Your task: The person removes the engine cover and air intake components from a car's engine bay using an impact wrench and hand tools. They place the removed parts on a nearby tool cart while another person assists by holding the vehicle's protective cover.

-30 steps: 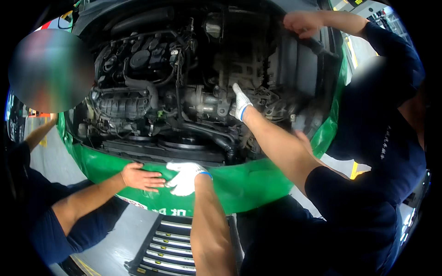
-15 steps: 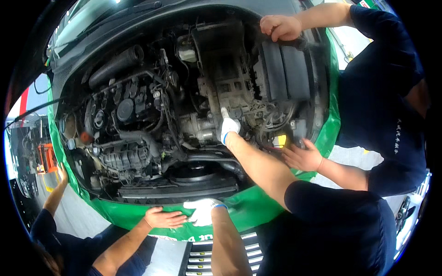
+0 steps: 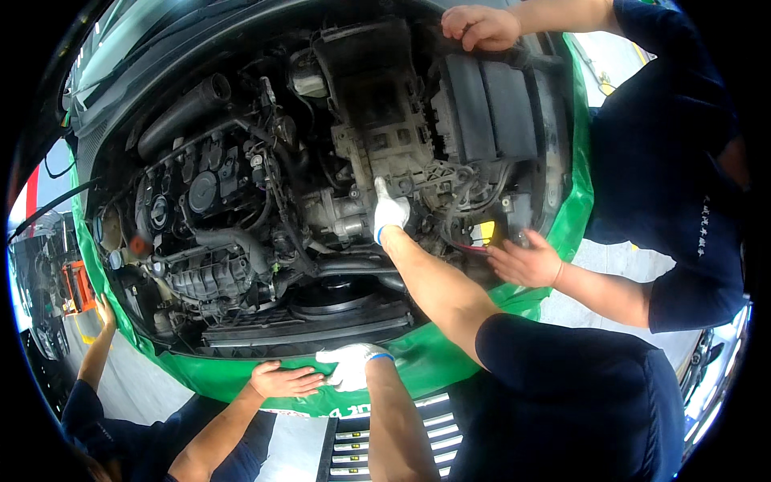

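My left hand (image 3: 353, 368), in a white glove, lies flat with its fingers stretched over the green protective cover (image 3: 193, 371) on the car's front edge. My right hand (image 3: 391, 212), gloved the same way, reaches into the engine bay. One finger points out against the dusty metal gearbox housing (image 3: 393, 153); the others are partly hidden, and no tool shows in it. Left of this hand is the engine (image 3: 210, 193), with black hoses and wiring around it. A black ribbed box (image 3: 490, 108) stands farther right, with cables (image 3: 474, 205) below it.
A co-worker's hand (image 3: 526, 259) hovers at the bay's right side, and their other hand (image 3: 482, 28) rests by its far edge. Another person's hand (image 3: 285, 381) lies close to my left fingertips. A radiator fan (image 3: 333, 296) sits behind the front edge.
The view has shifted a little, so the engine bay sits farther left and higher. My right finger stays at the housing and my left hand stays on the cover.
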`<act>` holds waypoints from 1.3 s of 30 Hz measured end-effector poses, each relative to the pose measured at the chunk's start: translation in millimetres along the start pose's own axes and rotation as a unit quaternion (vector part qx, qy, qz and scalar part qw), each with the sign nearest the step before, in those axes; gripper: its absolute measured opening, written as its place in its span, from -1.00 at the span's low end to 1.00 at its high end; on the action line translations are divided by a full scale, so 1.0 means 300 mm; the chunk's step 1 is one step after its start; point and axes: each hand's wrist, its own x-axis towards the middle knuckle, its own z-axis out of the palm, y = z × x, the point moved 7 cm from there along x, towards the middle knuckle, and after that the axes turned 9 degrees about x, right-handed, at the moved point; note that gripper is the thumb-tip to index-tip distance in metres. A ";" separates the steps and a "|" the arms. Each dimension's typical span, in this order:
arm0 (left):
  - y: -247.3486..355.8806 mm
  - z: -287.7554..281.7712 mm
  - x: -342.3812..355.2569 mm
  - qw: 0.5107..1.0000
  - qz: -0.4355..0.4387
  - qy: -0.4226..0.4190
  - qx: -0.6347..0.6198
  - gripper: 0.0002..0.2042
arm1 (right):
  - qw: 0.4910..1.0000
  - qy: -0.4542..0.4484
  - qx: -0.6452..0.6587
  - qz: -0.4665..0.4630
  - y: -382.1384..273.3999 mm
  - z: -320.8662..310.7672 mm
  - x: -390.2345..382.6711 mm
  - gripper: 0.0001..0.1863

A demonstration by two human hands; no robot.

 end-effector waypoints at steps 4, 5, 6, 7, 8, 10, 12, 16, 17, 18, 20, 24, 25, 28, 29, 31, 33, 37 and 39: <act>-0.026 -0.019 -0.020 1.000 0.003 0.012 0.025 -0.19 | 0.997 -0.014 0.069 -0.017 0.002 -0.023 -0.028 -0.32; -0.005 -0.024 -0.017 0.999 -0.002 0.013 0.044 -0.19 | 0.998 -0.015 0.068 -0.006 0.021 -0.021 0.003 -0.32; -0.007 -0.016 -0.015 1.000 -0.003 0.012 0.025 -0.19 | 0.999 -0.011 0.044 -0.018 0.042 -0.013 0.038 -0.31; -0.012 -0.005 -0.007 1.000 0.001 0.002 0.011 -0.20 | 0.999 -0.007 0.020 -0.030 0.064 0.000 0.068 -0.30; -0.003 0.006 -0.004 1.000 0.007 -0.008 -0.001 -0.20 | 0.995 -0.011 0.090 -0.045 0.054 0.031 0.049 -0.30; -0.001 0.019 0.016 1.000 0.013 -0.021 -0.012 -0.20 | 0.995 -0.004 0.090 0.049 0.085 0.006 0.036 -0.30; 0.005 0.021 0.013 1.000 0.005 -0.003 -0.014 -0.20 | 0.973 -0.022 0.225 0.053 0.101 0.025 0.053 -0.29; 0.007 0.027 0.023 0.998 -0.013 0.040 -0.035 -0.19 | 0.999 0.027 0.018 -0.027 0.085 0.014 0.094 -0.18; -0.013 0.015 0.022 0.997 -0.010 0.056 -0.053 -0.19 | 1.000 0.012 0.020 -0.013 0.099 0.019 0.081 -0.17; -0.001 0.020 0.027 0.995 -0.011 0.076 -0.065 -0.19 | 0.998 0.003 0.066 0.017 0.111 0.026 0.075 -0.19; -0.013 0.022 0.034 0.974 -0.006 0.179 -0.139 -0.18 | 0.991 -0.021 0.125 0.040 0.088 -0.019 0.022 -0.25; -0.012 0.108 0.041 0.860 0.048 0.428 -0.275 -0.18 | 0.990 -0.047 0.130 -0.027 0.070 -0.032 0.006 -0.31; 0.004 0.127 0.049 0.849 0.050 0.444 -0.280 -0.17 | 0.995 -0.032 0.092 -0.038 0.061 -0.034 0.020 -0.30; -0.012 0.092 0.043 0.903 0.034 0.349 -0.248 -0.18 | 0.996 -0.037 0.081 -0.025 0.115 -0.044 0.026 -0.26; 0.011 0.064 0.053 0.941 0.004 0.272 -0.200 -0.18 | 0.998 -0.023 0.052 -0.020 0.085 -0.082 0.013 -0.25; -0.017 0.000 0.051 0.986 -0.014 0.131 -0.102 -0.18 | 0.999 -0.028 0.023 -0.005 0.027 -0.103 -0.077 -0.23; -0.014 -0.008 0.050 0.996 -0.017 0.069 -0.059 -0.18 | 0.999 -0.030 0.040 0.010 0.001 -0.103 -0.129 -0.23; -0.023 -0.002 0.025 1.000 -0.009 0.019 -0.019 -0.18 | 0.999 -0.019 0.029 0.016 0.020 -0.095 -0.140 -0.20; -0.001 0.009 0.013 1.000 -0.012 0.011 -0.001 -0.18 | 0.999 -0.009 -0.017 -0.038 0.060 -0.098 -0.063 -0.16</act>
